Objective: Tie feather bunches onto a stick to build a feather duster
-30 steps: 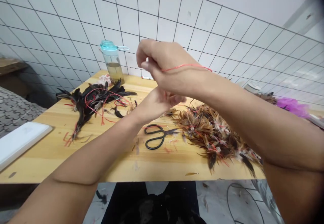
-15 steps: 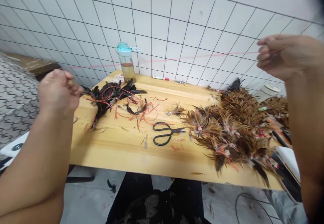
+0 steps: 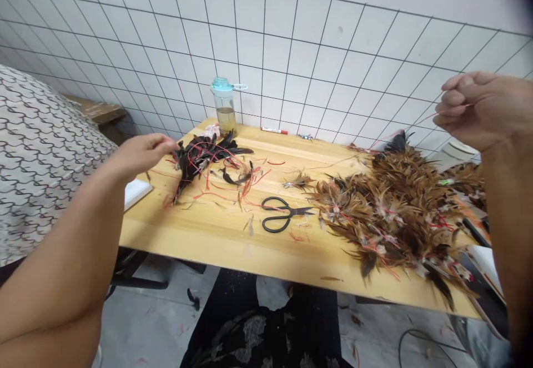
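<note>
My right hand (image 3: 477, 107) is raised at the right, above the brown feathers, its fingers closed on a thin red string (image 3: 428, 117). The string hangs slack and runs down leftward. Over the left end of the table, my left hand (image 3: 145, 151) has its fingers pressed together, fingertips at the edge of a pile of black feathers (image 3: 208, 151). Whether they pinch anything is too small to make out. Several loose red strings (image 3: 214, 194) lie on and beside the black feathers. Black-handled scissors (image 3: 277, 222) rest at mid-table, blades pointing right, untouched.
A heap of brown feather bundles (image 3: 395, 207) covers the table's right side. At the back stand a bottle with a blue lid (image 3: 225, 104) and a red-and-white marker (image 3: 273, 130). A patterned cloth (image 3: 37, 151) is at the left, and a tiled wall (image 3: 283, 51) runs behind.
The string was stretched taut between both hands and now droops from my right hand. My left hand has moved right to the black feathers. The view has shifted left.
</note>
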Available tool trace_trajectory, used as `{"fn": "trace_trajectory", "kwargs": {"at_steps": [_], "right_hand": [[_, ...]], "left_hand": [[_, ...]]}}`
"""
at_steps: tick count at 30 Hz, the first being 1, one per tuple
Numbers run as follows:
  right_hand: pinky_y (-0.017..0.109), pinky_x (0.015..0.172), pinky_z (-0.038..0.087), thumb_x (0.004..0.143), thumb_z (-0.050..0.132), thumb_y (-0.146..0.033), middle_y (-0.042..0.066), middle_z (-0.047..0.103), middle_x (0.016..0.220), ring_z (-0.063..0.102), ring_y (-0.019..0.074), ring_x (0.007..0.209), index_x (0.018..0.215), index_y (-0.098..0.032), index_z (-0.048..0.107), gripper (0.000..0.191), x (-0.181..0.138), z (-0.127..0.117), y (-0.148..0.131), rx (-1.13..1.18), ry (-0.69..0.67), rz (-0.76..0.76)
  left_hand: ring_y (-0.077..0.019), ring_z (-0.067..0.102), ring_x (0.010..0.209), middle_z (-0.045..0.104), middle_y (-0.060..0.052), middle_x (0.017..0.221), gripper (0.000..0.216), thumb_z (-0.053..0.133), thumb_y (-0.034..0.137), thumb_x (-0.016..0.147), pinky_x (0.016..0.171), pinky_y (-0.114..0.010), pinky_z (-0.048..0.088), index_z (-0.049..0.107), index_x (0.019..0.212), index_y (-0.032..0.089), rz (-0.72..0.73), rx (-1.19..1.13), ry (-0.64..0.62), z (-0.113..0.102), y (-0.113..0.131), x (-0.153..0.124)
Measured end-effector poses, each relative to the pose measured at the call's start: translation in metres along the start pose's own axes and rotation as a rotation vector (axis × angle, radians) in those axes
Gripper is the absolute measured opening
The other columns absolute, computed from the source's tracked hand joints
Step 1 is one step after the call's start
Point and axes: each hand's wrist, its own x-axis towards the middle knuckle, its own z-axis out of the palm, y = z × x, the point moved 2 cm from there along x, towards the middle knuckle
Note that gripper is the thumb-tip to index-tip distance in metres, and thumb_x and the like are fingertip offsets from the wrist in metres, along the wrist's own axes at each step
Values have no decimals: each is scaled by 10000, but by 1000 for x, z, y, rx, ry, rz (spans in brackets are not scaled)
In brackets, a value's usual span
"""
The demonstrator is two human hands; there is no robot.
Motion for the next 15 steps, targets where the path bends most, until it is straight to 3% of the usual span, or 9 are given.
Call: {"fn": "trace_trajectory", "kwargs": {"at_steps": [3,6,8,11,15], "right_hand": [[383,453,114,956,381,-97,-33,292,433,258,29,385,488,-223,506,501,-10,7,-9,218,26,110],[372,476,99,927,388,-30,-42,286,420,259,32,387,483,-209,466,485,-22,12,-20,222,50,86],[355,486,110,903,432,-5,-55,305,429,263,34,395,530,-208,477,427,-31,19,-30,217,2,40],[333,495,105,898,434,3,-61,321,456,262,38,405,572,-200,448,385,-46,35,-48,196,-35,-56],[311,481,121,956,372,-96,-49,350,482,272,52,400,619,-211,423,360,-70,63,-76,148,-161,-118]], "left_hand": [[-168,583,744,691,25,798,342,663,466,762,666,-228,399,695,982,205,60,323,-254,14,3,5],[-255,606,926,698,-62,1020,601,694,525,711,837,-350,456,628,1203,186,287,400,-284,22,28,3],[-309,547,1135,619,-114,1251,679,658,549,741,998,-460,397,559,1301,178,452,307,-271,27,59,-7],[-302,460,1290,493,-111,1423,672,578,540,826,1098,-476,323,452,1401,213,590,24,-322,47,122,-31],[-307,393,1357,369,-125,1513,809,713,481,746,1115,-450,327,377,1443,244,669,-412,-457,103,203,-67]]}}
